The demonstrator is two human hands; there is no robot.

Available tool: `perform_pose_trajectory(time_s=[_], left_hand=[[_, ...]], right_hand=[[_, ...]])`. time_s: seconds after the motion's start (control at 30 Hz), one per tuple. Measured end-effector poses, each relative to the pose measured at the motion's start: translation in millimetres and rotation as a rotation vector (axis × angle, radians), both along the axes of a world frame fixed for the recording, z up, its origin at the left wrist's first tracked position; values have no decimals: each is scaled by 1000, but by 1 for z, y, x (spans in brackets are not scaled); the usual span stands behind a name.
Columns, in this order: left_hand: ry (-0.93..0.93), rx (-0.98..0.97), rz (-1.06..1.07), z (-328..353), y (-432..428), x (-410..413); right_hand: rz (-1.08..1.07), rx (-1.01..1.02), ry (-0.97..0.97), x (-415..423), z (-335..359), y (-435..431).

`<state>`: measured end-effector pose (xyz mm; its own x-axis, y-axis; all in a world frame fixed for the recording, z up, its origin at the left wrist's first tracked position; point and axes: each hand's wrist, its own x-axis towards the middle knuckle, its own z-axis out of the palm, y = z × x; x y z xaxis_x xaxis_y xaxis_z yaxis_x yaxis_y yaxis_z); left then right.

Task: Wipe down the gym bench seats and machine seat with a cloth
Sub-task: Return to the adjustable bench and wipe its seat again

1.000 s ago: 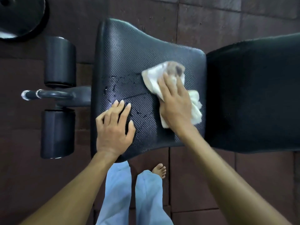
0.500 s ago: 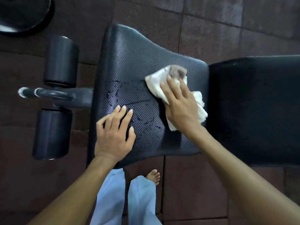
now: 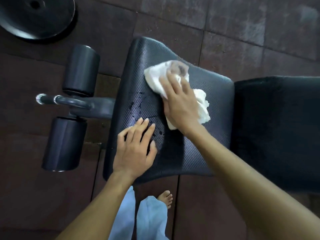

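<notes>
Sweep the crumpled white cloth (image 3: 154,78) under the flat-fingered right hand (image 3: 180,104) across the wet black textured seat (image 3: 213,101); flat-fingered left hand (image 3: 133,151) braces.

Floor (image 3: 233,23): dark reddish-brown square tiles, scuffed, seams visible. Black weight plate (image 3: 34,18) lay flat at the top left, centre hole showing, partly cut off by the frame edge. Two black foam rollers, the upper (image 3: 80,70) and the lower (image 3: 64,144), sat either side of a dark metal bar (image 3: 69,101) with a shiny end cap pointing left. A bare foot (image 3: 165,198) stood on the tiles at the bottom centre, beside light blue trousers (image 3: 150,220).
</notes>
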<state>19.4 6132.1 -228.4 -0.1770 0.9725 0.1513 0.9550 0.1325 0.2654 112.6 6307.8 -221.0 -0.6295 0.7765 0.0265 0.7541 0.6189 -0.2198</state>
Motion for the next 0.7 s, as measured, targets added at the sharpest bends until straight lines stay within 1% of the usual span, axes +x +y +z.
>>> perform_pose_trajectory(time_s=[0.07,0.1,0.13,0.17,0.23,0.27,0.3,0.37,0.43,0.47,0.53,0.57,0.6,0.63,0.67,0.7], left_hand=[[-55,15,13,1,0,0],[-85,22,18,1,-1,-1],[-113,29,25,2,-1,-1],[-137,39,38,2,-3,-1],[-176,64,74,2,-4,-2],[-203,73,100,3,-4,-4],[-243,81,143,3,-3,-5],[-358,92,313,4,-3,-10],[-489,81,517,5,-11,-16],[-539,58,574,5,-18,-19],[-584,11,582,3,-36,-22],[-593,-2,561,1,-43,-22],[-597,-10,540,0,-47,-22],[-594,-16,526,-1,-49,-22],[-581,-16,521,-3,-50,-22],[-565,-10,522,-5,-50,-21]], right_hand=[[223,11,12,44,0,-1],[252,30,1,58,2,7],[217,37,-27,64,2,19],[114,29,-55,58,2,33],[-169,-2,-70,18,5,60],[-265,-23,-67,-10,9,72],[-295,-37,-70,-38,13,78],[-186,-38,-95,-83,17,72],[46,-10,-107,-95,17,42],[191,4,-100,-85,16,24],[498,-16,-99,-45,14,4],[624,-26,-107,-22,12,9],[696,-24,-105,-6,11,24],[687,-20,-100,3,10,43],[603,-20,-95,2,8,62],[451,-19,-94,-9,7,76]])
